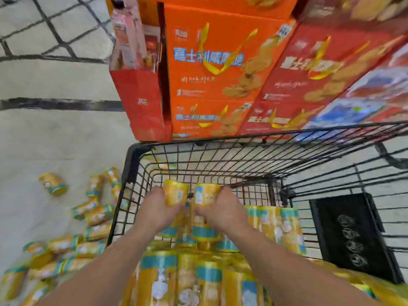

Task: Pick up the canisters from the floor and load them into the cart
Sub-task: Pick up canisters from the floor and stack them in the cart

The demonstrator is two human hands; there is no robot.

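Both my hands reach into the black wire cart (130, 164). My left hand (154, 213) grips a yellow canister with a teal band (175, 193). Right beside it, my right hand (223, 210) grips a second yellow canister (206, 194). The two canisters lie side by side above the far end of the basket. Several more yellow canisters (198, 274) fill the near part of the cart. Several others lie scattered on the floor (92, 213) to the left of the cart; one (53, 183) lies apart from the rest.
Stacked orange and red gift boxes (212, 74) stand right behind the cart's far end. A black flap (353, 235) rests in the cart's right side. Pale tiled floor (55, 133) stretches to the left.
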